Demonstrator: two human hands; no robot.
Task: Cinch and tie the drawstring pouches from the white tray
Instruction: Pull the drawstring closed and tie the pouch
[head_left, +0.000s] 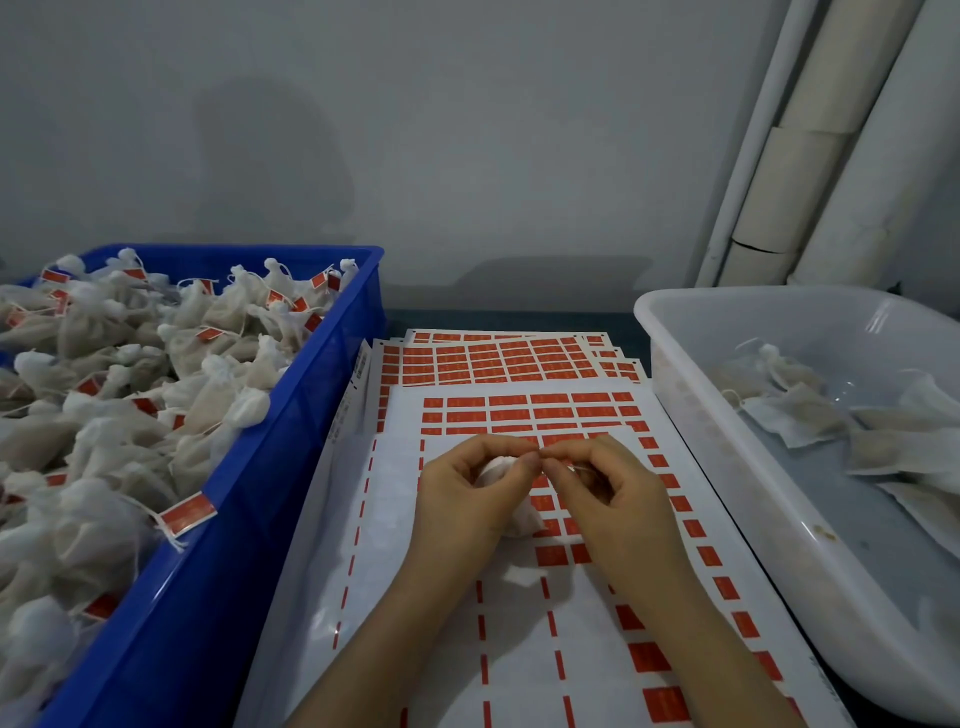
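My left hand (467, 493) grips a small white drawstring pouch (522, 517) above the sticker sheets in the middle of the table. My right hand (605, 488) pinches the pouch's thin string right beside my left thumb and forefinger. Most of the pouch is hidden behind my fingers. The white tray (691, 374) stands at the right and holds several flat, untied pouches (810, 415).
A blue crate (311, 415) at the left is heaped with tied pouches bearing red tags. Sheets of red stickers (498, 358) cover the table between crate and tray. A grey wall and white pipes (810, 156) stand behind.
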